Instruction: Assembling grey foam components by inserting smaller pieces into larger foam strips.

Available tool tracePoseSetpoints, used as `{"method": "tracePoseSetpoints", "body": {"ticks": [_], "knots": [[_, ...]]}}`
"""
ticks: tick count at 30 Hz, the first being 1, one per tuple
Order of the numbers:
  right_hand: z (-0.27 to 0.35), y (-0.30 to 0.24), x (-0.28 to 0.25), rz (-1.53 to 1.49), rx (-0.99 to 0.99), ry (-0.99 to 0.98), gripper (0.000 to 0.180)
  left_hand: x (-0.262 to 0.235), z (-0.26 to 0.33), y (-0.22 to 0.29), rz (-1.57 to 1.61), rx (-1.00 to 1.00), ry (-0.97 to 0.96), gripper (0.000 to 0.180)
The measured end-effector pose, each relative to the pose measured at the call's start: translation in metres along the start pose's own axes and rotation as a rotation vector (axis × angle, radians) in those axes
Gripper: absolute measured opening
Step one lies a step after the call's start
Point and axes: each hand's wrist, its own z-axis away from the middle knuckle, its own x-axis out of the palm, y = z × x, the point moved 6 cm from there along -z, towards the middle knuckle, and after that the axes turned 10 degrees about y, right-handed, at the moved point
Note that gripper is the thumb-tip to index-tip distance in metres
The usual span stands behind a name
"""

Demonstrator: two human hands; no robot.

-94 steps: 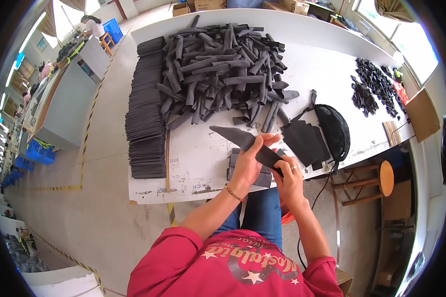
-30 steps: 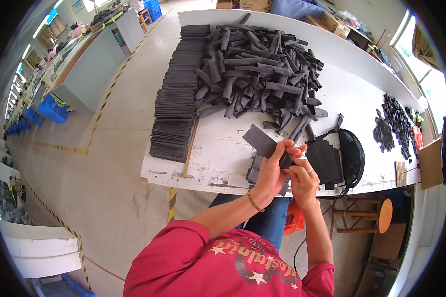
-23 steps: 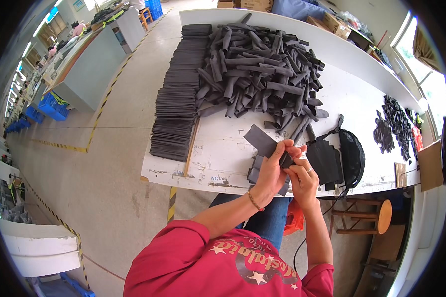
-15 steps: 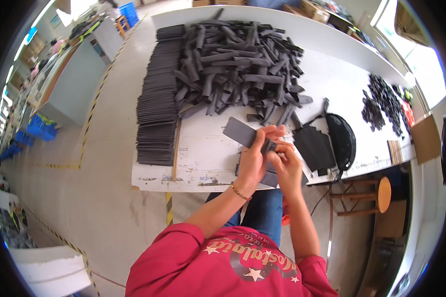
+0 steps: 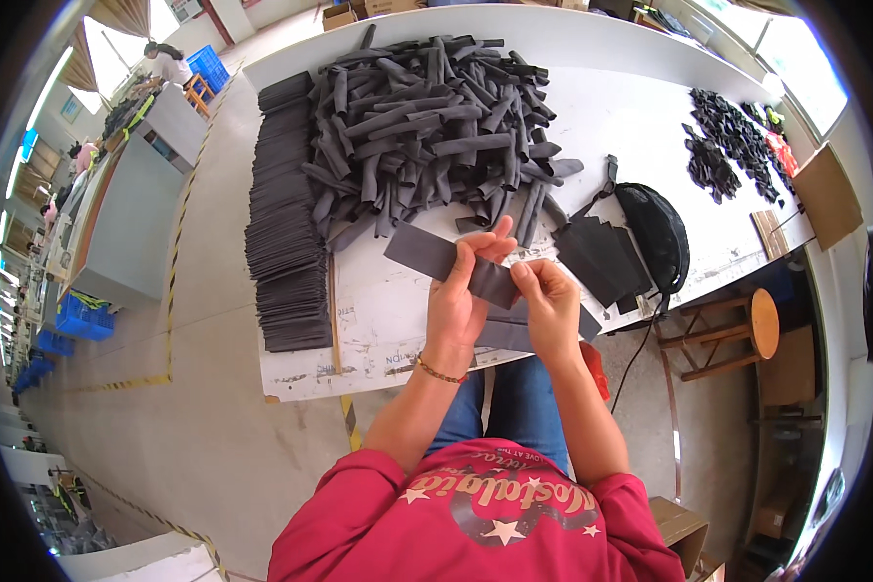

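A flat dark grey fabric strip [image 5: 420, 250] is stretched between my two hands over the table's near edge. My left hand [image 5: 464, 291] pinches its middle with the thumb on top, the other fingers behind it. At the strip's right end, my right hand [image 5: 551, 308] grips it between thumb and fingers. Beneath the hands lie more flat dark grey pieces [image 5: 506, 336], partly hidden. Beyond my hands rises a big heap of curled grey fabric pieces [image 5: 436, 126]. To its left runs a long, tight row of flat grey strips [image 5: 286, 223].
On the right lie fanned dark pieces [image 5: 601, 260] beside a black zipped pouch [image 5: 653, 238]. Small black parts [image 5: 732, 141] are heaped farther right on the white table [image 5: 611, 116]. A wooden stool [image 5: 761, 323] stands below its right side. Another person [image 5: 170, 66] is far left.
The view has shifted a little. My right hand has drawn away from the left, and the strip between them now lies flatter and shows more of its length.
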Motion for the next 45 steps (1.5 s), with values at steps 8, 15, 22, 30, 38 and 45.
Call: {"method": "tracePoseSetpoints", "body": {"ticks": [8, 15, 22, 30, 38, 45], "knots": [[0.013, 0.006, 0.0, -0.096, 0.071, -0.038, 0.037, -0.011, -0.013, 0.01, 0.027, 0.08, 0.036, 0.034], [0.01, 0.024, -0.004, -0.04, 0.145, -0.08, 0.039, -0.013, -0.004, 0.002, 0.026, -0.005, 0.116, 0.034], [-0.002, 0.009, -0.025, -0.042, 0.082, -0.129, 0.05, -0.007, -0.017, 0.012, 0.046, 0.04, -0.036, 0.033], [0.009, -0.007, -0.009, 0.195, -0.251, 0.087, 0.006, -0.007, -0.007, -0.008, 0.066, -0.085, 0.108, 0.037], [0.025, -0.026, -0.022, 0.719, -1.225, -0.001, 0.039, -0.057, 0.005, -0.002, -0.197, -0.055, 0.542, 0.022], [0.01, 0.047, -0.058, 0.079, -0.124, 0.047, 0.04, -0.069, 0.014, -0.016, -0.248, -0.073, 0.521, 0.016]]}}
